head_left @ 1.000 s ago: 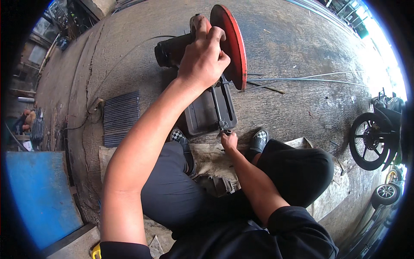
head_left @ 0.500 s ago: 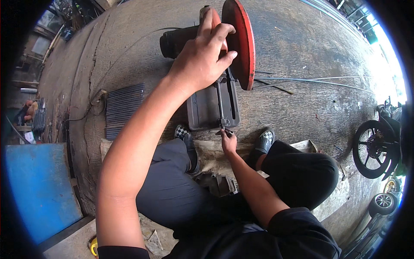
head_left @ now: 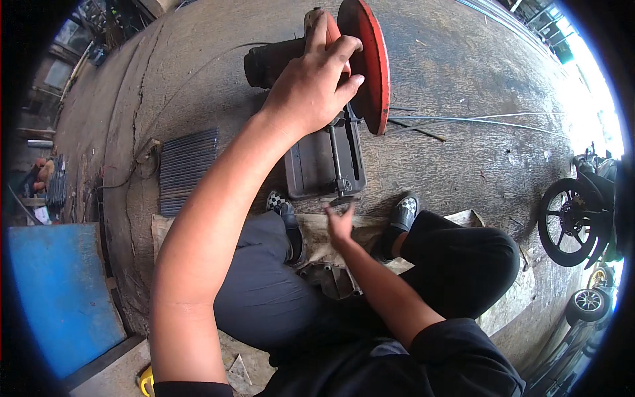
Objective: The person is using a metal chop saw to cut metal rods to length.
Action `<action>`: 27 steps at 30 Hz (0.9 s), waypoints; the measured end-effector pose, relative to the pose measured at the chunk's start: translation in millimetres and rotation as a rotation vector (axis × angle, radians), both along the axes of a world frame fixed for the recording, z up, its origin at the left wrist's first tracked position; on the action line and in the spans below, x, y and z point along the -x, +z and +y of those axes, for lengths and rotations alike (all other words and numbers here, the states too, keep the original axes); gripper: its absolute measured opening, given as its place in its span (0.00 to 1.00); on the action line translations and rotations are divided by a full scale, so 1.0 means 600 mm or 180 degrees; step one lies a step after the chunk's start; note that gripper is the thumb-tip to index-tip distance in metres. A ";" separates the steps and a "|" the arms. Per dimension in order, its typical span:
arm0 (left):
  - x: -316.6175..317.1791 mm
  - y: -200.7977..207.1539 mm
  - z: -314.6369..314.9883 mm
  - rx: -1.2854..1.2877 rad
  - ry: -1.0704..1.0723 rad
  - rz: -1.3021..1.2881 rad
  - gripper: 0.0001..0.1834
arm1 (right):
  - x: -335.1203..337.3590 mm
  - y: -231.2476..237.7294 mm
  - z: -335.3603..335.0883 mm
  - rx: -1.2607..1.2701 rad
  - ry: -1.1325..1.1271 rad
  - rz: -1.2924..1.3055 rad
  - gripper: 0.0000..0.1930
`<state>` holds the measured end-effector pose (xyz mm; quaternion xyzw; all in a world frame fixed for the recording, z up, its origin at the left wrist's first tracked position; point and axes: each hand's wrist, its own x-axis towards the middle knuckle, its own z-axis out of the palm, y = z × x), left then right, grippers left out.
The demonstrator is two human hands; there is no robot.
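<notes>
A cut-off saw with a dark motor [head_left: 274,63], a red disc-shaped guard [head_left: 377,66] and a dark grey base [head_left: 307,165] stands on the floor in front of me. My left hand [head_left: 311,92] is bent over the saw's upper part beside the guard, fingers curled on it; my palm hides what lies beneath. Along the base runs the metal screw rod [head_left: 336,152] of its vise, ending in a crank handle [head_left: 344,200] at the near edge. Just below that crank is my right hand [head_left: 340,225], slightly blurred, its fingers apart and holding nothing visible.
Left of the base lies a row of dark metal bars [head_left: 188,165]. A blue panel [head_left: 63,291] is at the far left. Long thin rods [head_left: 476,120] stretch rightward over the floor. A motorcycle wheel [head_left: 567,220] stands at right. Between my feet lies a dark metal part [head_left: 334,281].
My right hand has come off the crank and moved slightly left and down, its fingers spreading. The crank handle has turned. My left hand stays on the saw.
</notes>
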<state>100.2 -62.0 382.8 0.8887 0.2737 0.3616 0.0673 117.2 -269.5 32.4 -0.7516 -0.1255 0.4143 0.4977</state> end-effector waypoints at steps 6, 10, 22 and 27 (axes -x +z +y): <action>-0.001 0.002 0.000 0.0115 0.0056 0.0021 0.23 | -0.035 0.030 0.005 0.0071 0.0479 -0.0920 0.19; 0.000 -0.002 0.003 0.0042 -0.0103 -0.0043 0.23 | 0.082 0.055 -0.083 0.0229 0.3435 -0.1007 0.13; 0.000 -0.005 0.005 0.0304 0.0084 0.0137 0.21 | -0.089 -0.005 0.040 -0.0059 -0.1181 0.1103 0.17; -0.001 -0.005 0.001 0.0243 0.0047 -0.0039 0.22 | 0.028 0.054 -0.061 -0.0200 0.2915 -0.1147 0.15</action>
